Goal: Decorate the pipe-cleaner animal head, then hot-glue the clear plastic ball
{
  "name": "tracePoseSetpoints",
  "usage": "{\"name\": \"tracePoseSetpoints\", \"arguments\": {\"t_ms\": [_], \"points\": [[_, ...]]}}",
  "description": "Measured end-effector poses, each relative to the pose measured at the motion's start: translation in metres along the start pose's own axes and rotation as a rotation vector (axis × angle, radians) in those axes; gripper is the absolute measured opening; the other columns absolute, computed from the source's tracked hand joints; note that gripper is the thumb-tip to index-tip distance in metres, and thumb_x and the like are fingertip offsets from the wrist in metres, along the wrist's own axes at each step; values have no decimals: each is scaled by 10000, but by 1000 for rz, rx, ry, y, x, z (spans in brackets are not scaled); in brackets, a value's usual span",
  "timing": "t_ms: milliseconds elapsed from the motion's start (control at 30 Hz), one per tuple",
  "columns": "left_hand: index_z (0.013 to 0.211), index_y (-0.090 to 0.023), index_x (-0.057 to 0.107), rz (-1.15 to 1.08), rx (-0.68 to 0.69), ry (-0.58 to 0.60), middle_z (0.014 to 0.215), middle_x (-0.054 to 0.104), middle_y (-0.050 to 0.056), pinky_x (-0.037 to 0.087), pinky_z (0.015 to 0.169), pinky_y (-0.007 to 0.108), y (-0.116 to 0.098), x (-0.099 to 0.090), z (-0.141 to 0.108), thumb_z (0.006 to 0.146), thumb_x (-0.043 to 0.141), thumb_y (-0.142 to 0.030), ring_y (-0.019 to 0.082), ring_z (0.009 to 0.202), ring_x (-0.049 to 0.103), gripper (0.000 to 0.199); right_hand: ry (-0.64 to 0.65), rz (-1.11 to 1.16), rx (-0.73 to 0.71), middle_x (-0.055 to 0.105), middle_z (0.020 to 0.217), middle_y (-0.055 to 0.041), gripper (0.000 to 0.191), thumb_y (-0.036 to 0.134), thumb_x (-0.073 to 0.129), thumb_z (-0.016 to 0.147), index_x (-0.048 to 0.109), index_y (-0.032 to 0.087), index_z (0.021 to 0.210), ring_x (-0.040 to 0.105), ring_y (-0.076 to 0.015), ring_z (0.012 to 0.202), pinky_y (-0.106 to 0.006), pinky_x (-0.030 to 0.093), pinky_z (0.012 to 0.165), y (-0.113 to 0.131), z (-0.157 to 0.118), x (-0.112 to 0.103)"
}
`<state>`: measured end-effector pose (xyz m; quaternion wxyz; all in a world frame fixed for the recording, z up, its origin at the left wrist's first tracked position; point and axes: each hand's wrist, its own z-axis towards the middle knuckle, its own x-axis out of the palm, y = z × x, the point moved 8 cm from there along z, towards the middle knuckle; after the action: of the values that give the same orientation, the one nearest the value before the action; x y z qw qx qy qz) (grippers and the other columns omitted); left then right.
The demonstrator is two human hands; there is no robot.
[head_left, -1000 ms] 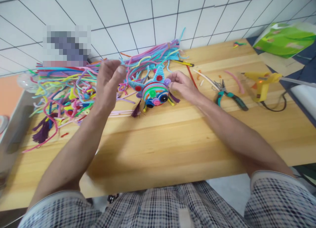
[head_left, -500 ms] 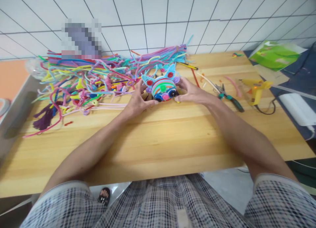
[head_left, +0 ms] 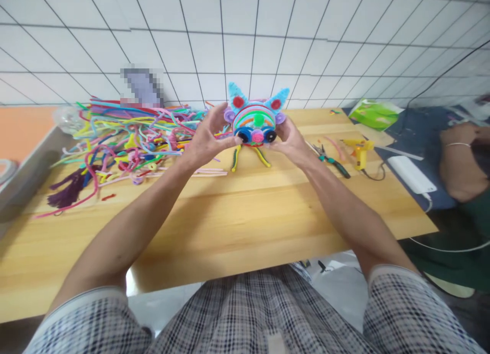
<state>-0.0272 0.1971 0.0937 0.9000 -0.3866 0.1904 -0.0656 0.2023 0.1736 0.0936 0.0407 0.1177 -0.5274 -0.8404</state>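
Observation:
Between my two hands is a colourful pipe-cleaner animal head (head_left: pixel 253 120), with pointed blue ears, red ear centres, black round eyes and a pink nose. My left hand (head_left: pixel 210 137) grips its left side, thumb near the eye. On the opposite side my right hand (head_left: pixel 291 141) holds it, fingers partly hidden behind. The head appears lifted off the table, facing me. Below it, the yellow-and-green handles of a pair of pliers (head_left: pixel 262 158) lie on the wood.
A heap of pipe cleaners (head_left: pixel 153 134) covers the table's back left. To the right lie green-handled pliers (head_left: pixel 332 162), a yellow glue gun (head_left: pixel 359 150) with its cable, and a white power strip (head_left: pixel 411 174). Another person's arm (head_left: pixel 461 160) rests at far right.
Both hands have raised the animal head from near the tabletop, uncovering the yellow-and-green handles below. The view has shifted, and another person's arm now shows at right.

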Motion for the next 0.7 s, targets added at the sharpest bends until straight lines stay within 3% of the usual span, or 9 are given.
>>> {"name": "tracePoseSetpoints", "arguments": {"t_ms": [133,267,367,567,700], "points": [[1586,-337,503,-112,-29,69,1562,639,111,522,1250,633,-26,1,16,719,972,-701,433,1505,592,1050,-28,-67,-26,701,1415,-86,921,749,966,592,553,306,1286,646,-350,1394,-543,527,1216,29,0,-3],[1547,-340,548,-177,-51,66,1540,635,97,564,1208,641,-40,4,20,633,1024,-686,452,1507,581,1087,-37,-118,56,699,1342,-73,913,807,927,611,551,337,1298,671,-342,1267,-503,658,942,39,-7,-6],[1531,-345,563,-189,-72,60,1557,611,100,586,1186,629,-40,6,19,593,1050,-665,458,1521,563,1104,-21,-98,99,699,1267,-50,905,783,947,597,552,345,1284,695,-301,1113,-441,664,778,39,-10,-6],[1529,-317,568,-151,-103,17,1614,575,124,629,1136,586,-32,10,9,639,1004,-719,444,1444,632,1070,-5,-12,112,704,1296,-47,828,642,1013,573,586,324,1207,712,-281,1057,-439,670,809,29,-12,-1],[1526,-298,570,-146,-74,24,1582,604,135,597,1164,581,-28,17,3,678,968,-747,440,1496,589,1039,28,-21,150,692,1398,-57,829,617,996,606,584,316,1260,706,-306,1159,-421,666,820,15,-16,1]]}}
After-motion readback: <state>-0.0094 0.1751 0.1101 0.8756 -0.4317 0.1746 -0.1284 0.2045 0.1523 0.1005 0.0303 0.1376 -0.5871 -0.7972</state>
